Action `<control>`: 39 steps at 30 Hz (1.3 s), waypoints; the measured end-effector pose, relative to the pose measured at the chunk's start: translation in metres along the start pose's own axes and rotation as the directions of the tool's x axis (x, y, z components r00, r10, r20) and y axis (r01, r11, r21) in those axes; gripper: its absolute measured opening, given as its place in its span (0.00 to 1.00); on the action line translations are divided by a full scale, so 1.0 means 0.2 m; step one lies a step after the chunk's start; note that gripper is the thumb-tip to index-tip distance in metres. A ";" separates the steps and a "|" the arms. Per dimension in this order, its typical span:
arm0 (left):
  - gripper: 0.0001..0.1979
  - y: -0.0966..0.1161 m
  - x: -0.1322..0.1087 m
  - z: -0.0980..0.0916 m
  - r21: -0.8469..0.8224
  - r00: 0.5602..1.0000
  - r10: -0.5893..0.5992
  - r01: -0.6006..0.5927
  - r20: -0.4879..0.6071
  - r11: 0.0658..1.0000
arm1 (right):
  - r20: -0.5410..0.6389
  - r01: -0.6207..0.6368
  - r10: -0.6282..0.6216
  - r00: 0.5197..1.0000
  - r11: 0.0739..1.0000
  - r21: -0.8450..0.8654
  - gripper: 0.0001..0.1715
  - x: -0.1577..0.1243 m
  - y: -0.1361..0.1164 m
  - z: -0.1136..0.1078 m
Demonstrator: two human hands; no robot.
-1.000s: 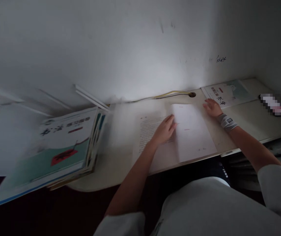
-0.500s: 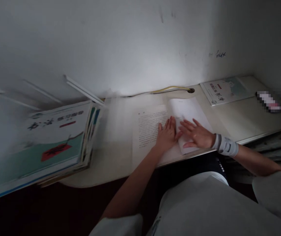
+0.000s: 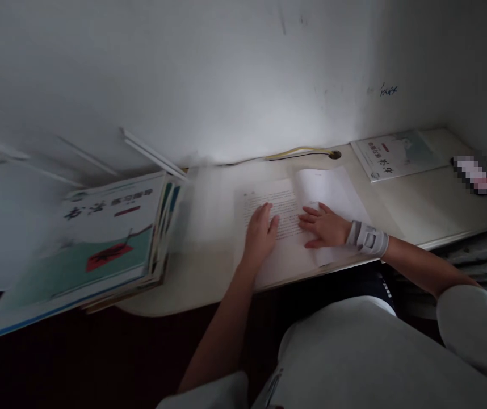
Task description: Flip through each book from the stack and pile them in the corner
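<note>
An open book (image 3: 286,196) lies on the desk in front of me, with a page of printed text on the left and a mostly blank page on the right. My left hand (image 3: 260,230) rests on the printed page, its fingers extended and the thumb apart. Across the inner part of the blank page lies my right hand (image 3: 325,225), fingers spread and palm down. A grey wristband (image 3: 368,238) is around my right wrist. Neither hand grips anything.
A stack of books (image 3: 111,227) with a green and white cover stands at the left. At the far right lie another book (image 3: 394,156) and a phone (image 3: 475,175), partly pixelated. A yellow cable (image 3: 298,150) runs along the wall into a desk hole (image 3: 335,154).
My left hand has moved left across the printed page, away from the book's middle. My right hand has shifted slightly left toward the fold. The view has turned a little.
</note>
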State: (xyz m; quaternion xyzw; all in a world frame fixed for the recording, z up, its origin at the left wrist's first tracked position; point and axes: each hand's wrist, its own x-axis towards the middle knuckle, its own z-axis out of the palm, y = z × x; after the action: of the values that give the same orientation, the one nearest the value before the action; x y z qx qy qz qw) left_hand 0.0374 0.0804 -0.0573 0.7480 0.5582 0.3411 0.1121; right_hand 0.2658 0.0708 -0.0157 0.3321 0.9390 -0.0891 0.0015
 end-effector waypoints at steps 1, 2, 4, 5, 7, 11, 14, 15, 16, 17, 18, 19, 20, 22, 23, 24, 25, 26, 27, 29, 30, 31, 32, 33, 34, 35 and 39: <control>0.27 -0.04 -0.03 -0.03 0.063 0.999 -0.031 0.032 -0.010 0.998 | -0.006 -0.006 0.006 1.000 1.000 0.004 0.36 -0.01 0.00 0.01; 0.28 -0.07 -0.06 -0.06 0.111 0.997 -0.071 0.072 -0.017 0.991 | -0.011 -0.009 0.009 1.000 1.000 0.005 0.36 -0.01 0.00 0.02; 0.30 -0.14 -0.12 -0.11 0.164 0.990 -0.141 0.142 -0.015 0.976 | -0.016 -0.015 0.015 1.000 1.000 0.000 0.36 -0.01 -0.01 0.02; 0.31 -0.16 -0.15 -0.12 0.172 0.986 -0.165 0.164 -0.006 0.971 | -0.013 -0.020 0.020 1.000 1.000 -0.005 0.37 0.00 -0.01 0.02; 0.32 -0.18 -0.19 -0.14 0.161 0.980 -0.199 0.195 0.009 0.968 | 0.008 -0.032 0.032 0.999 0.999 -0.017 0.37 0.01 -0.02 0.01; 0.31 -0.19 -0.21 -0.17 0.068 0.959 -0.284 0.282 0.020 0.957 | 0.074 -0.068 0.069 0.995 0.998 -0.008 0.39 0.01 -0.01 -0.01; 0.29 -0.20 -0.22 -0.19 -0.005 0.934 -0.358 0.358 -0.006 0.934 | 0.062 -0.110 0.109 0.992 0.994 0.011 0.40 -0.03 0.01 0.02; 0.29 -0.19 -0.22 -0.19 -0.021 0.927 -0.375 0.375 -0.016 0.927 | 0.050 -0.121 0.120 0.991 0.993 0.012 0.40 -0.05 0.02 0.03; 0.28 -0.19 -0.22 -0.20 -0.029 0.922 -0.387 0.386 -0.021 0.922 | 0.040 -0.130 0.130 0.991 0.991 0.011 0.40 -0.07 0.02 0.04; 0.28 -0.19 -0.23 -0.20 -0.029 0.919 -0.394 0.393 -0.024 0.919 | 0.033 -0.136 0.135 0.990 0.991 0.010 0.40 -0.09 0.03 0.05; 0.28 -0.19 -0.23 -0.20 -0.024 0.917 -0.398 0.397 -0.024 0.917 | 0.028 -0.137 0.137 0.990 0.991 0.008 0.40 -0.10 0.04 0.06; 0.28 -0.19 -0.23 -0.20 -0.017 0.916 -0.400 0.400 -0.022 0.916 | 0.025 -0.137 0.137 0.990 0.991 0.007 0.41 -0.11 0.04 0.07; 0.28 -0.19 -0.23 -0.20 -0.009 0.916 -0.401 0.401 -0.019 0.916 | 0.020 -0.136 0.136 0.991 0.991 0.008 0.42 -0.12 0.05 0.08; 0.28 -0.19 -0.23 -0.20 -0.001 0.919 -0.394 0.394 -0.018 0.919 | 0.013 -0.133 0.133 0.991 0.991 0.015 0.46 -0.13 0.05 0.09; 0.27 -0.19 -0.23 -0.19 0.000 0.925 -0.380 0.380 -0.017 0.925 | 0.010 -0.133 0.133 0.991 0.991 0.020 0.47 -0.13 0.05 0.09; 0.27 -0.20 -0.23 -0.19 0.001 0.932 -0.362 0.362 -0.015 0.932 | 0.006 -0.133 0.133 0.991 0.991 0.026 0.48 -0.13 0.05 0.09; 0.27 -0.21 -0.23 -0.19 0.004 0.939 -0.345 0.345 -0.015 0.939 | 0.003 -0.133 0.133 0.991 0.991 0.030 0.49 -0.12 0.05 0.09; 0.28 -0.21 -0.23 -0.19 0.011 0.943 -0.331 0.331 -0.011 0.943 | 0.000 -0.132 0.132 0.991 0.991 0.030 0.49 -0.11 0.05 0.09; 0.28 -0.22 -0.23 -0.19 0.021 0.946 -0.323 0.323 -0.005 0.946 | 0.001 -0.132 0.132 0.991 0.991 0.027 0.48 -0.10 0.04 0.08; 0.30 -0.22 -0.22 -0.19 0.043 0.948 -0.319 0.319 0.009 0.947 | 0.004 -0.137 0.137 0.991 0.990 0.010 0.48 -0.10 0.03 0.06; 0.30 -0.22 -0.22 -0.19 0.052 0.948 -0.317 0.316 0.014 0.947 | 0.001 -0.145 0.145 0.989 0.989 -0.006 0.48 -0.11 0.02 0.05; 0.30 -0.22 -0.22 -0.19 0.059 0.951 -0.310 0.308 0.017 0.949 | -0.006 -0.151 0.151 0.988 0.988 -0.025 0.48 -0.13 0.00 0.03; 0.30 -0.22 -0.22 -0.19 0.065 0.953 -0.302 0.300 0.018 0.952 | -0.014 -0.152 0.152 0.988 0.987 -0.045 0.49 -0.16 -0.01 0.02; 0.30 -0.22 -0.22 -0.19 0.070 0.955 -0.295 0.293 0.017 0.953 | -0.018 -0.145 0.144 0.989 0.988 -0.061 0.50 -0.20 -0.03 0.01; 0.30 -0.22 -0.22 -0.18 0.075 0.957 -0.291 0.289 0.018 0.954 | -0.015 -0.128 0.128 0.992 0.989 -0.070 0.51 -0.25 -0.04 0.00; 0.30 -0.23 -0.22 -0.18 0.078 0.957 -0.288 0.286 0.020 0.955 | -0.005 -0.105 0.105 0.994 0.992 -0.073 0.53 -0.31 -0.05 -0.01; 0.29 -0.24 -0.23 -0.18 0.081 0.964 -0.267 0.265 0.011 0.961 | -0.056 -0.067 0.061 0.997 0.992 -0.112 0.48 -0.50 -0.06 0.03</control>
State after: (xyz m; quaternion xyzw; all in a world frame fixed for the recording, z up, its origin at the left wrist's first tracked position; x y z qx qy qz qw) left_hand -0.0286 0.0480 -0.0748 0.6738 0.6654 0.2923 0.1335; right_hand 0.3357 -0.0005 -0.0129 0.3634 0.9312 -0.0268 -0.0015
